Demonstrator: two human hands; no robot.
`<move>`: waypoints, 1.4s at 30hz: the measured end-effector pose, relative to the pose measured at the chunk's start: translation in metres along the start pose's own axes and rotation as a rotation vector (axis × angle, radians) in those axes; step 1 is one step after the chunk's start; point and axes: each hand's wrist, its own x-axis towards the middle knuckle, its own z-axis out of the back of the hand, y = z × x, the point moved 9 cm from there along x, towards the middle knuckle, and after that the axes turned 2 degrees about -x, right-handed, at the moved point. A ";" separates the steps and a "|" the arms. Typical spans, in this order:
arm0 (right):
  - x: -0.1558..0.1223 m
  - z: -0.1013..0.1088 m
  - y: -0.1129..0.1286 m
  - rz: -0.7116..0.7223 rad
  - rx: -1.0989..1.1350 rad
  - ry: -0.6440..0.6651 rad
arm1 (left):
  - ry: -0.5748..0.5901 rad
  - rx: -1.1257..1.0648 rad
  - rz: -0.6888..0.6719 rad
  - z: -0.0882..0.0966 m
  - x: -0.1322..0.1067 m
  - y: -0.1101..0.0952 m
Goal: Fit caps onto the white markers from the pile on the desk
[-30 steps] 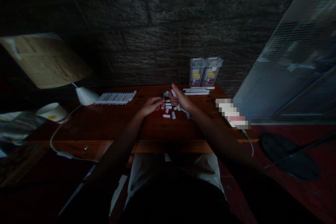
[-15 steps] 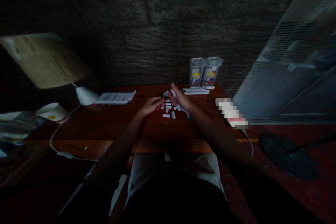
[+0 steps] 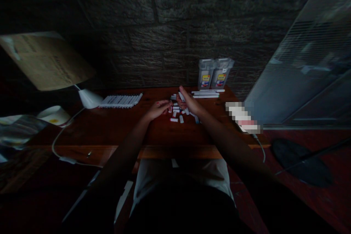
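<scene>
Short white marker caps, some with coloured ends, lie scattered on the wooden table between my hands. My left hand is at the left side of the pile, its fingers drawn together by the nearest caps. Whether something small is between those fingertips is too dark to tell. Over the right part of the pile, my right hand is curled with the thumb up around a white marker cap. Part of the pile is hidden beneath this hand.
A row of white markers lies at the left, beside a lamp and a paper cup. Several loose markers lie before two clear plastic cases. A blurred-out device with a cable rests at the right edge.
The view has shifted very slightly. Both hands keep nearly the same place and pose over the caps, and nothing has visibly been taken or let go.
</scene>
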 end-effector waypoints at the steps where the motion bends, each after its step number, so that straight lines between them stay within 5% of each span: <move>1: 0.000 0.000 0.000 -0.003 -0.002 0.001 | 0.001 0.002 0.003 0.000 0.000 0.000; 42: 0.002 0.002 -0.003 0.013 -0.037 -0.007 | -0.001 0.006 -0.018 0.002 0.001 0.004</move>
